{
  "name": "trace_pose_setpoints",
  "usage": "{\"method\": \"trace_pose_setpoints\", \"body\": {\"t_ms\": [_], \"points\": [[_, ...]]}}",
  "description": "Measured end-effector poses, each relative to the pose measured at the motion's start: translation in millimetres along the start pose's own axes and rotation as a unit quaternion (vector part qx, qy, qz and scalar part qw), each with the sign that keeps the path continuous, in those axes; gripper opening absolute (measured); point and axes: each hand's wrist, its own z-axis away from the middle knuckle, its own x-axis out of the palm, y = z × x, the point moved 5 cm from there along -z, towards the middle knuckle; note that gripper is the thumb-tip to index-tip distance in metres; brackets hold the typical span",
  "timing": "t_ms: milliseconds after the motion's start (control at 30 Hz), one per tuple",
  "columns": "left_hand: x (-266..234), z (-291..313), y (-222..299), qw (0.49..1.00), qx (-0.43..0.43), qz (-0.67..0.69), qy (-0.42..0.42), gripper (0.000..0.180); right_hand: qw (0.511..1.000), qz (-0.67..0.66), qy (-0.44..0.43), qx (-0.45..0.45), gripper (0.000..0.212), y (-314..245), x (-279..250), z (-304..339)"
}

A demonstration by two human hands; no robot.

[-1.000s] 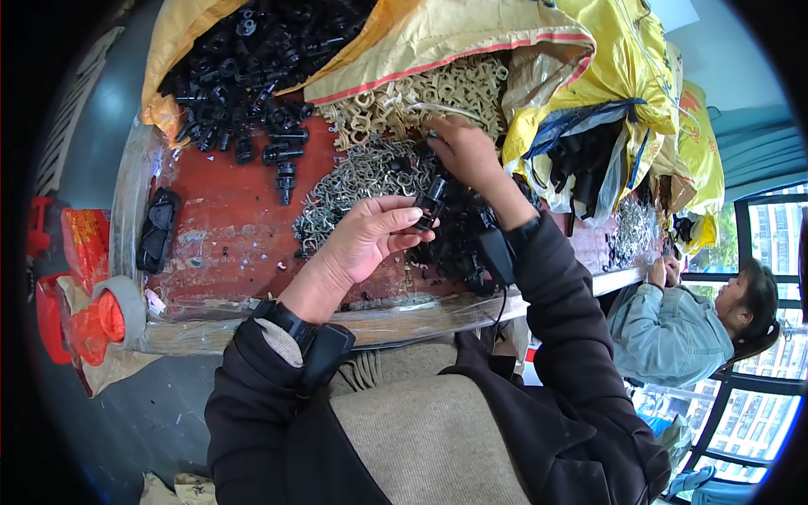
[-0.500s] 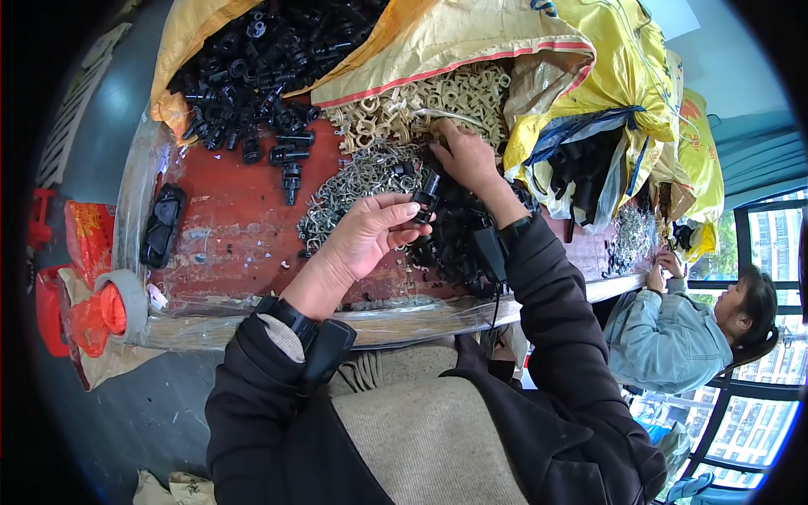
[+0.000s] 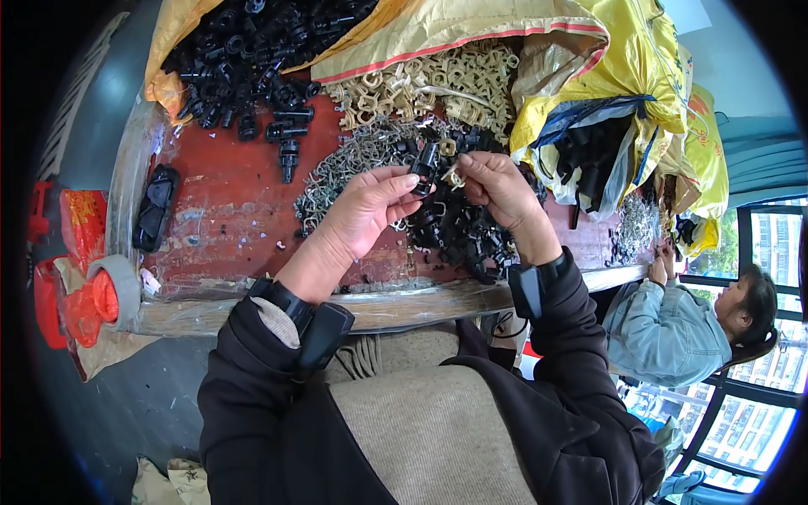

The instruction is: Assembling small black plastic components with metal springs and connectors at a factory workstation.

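My left hand (image 3: 370, 210) pinches a black plastic fitting (image 3: 427, 164) upright between thumb and fingers, over the table's middle. Close to its right side, my right hand (image 3: 501, 187) holds a small cream plastic clip (image 3: 455, 178) at its fingertips, apart from the fitting as far as I can tell. Beneath both hands lie a heap of black plastic parts (image 3: 463, 236) and a pile of metal clips (image 3: 341, 172). Farther back, a heap of cream plastic clips (image 3: 404, 88) spills from the mouth of a woven sack (image 3: 471, 25).
Black fittings (image 3: 252, 63) fill an orange sack at the back left. A black case-like object (image 3: 157, 208) lies near the left edge, beside a roll of tape (image 3: 126, 290). Yellow sacks (image 3: 627, 50) stand at the right. A co-worker (image 3: 673, 328) sits along the table's right side.
My right hand has come back from the cream clip heap toward my left hand, now with a cream clip in its fingers. My left hand still holds the black fitting.
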Motion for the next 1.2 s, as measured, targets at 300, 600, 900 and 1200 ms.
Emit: {"method": "trace_pose_setpoints", "body": {"t_ms": [300,600,900,1200], "points": [[10,3,2,0.999,0.019,0.008,-0.042,0.015,1.0,-0.012,-0.026,0.009,0.021,20,24,4],[6,3,2,1.0,0.01,0.008,-0.019,0.015,0.948,0.247,-0.01,-0.199,0.024,-4,35,21],[6,3,1,1.0,0.013,0.003,-0.02,0.016,0.837,0.446,0.094,-0.303,0.027,-13,44,33],[5,3,-2,1.0,0.008,0.012,-0.02,0.017,0.987,-0.067,0.096,-0.108,0.014,34,23,23]]}}
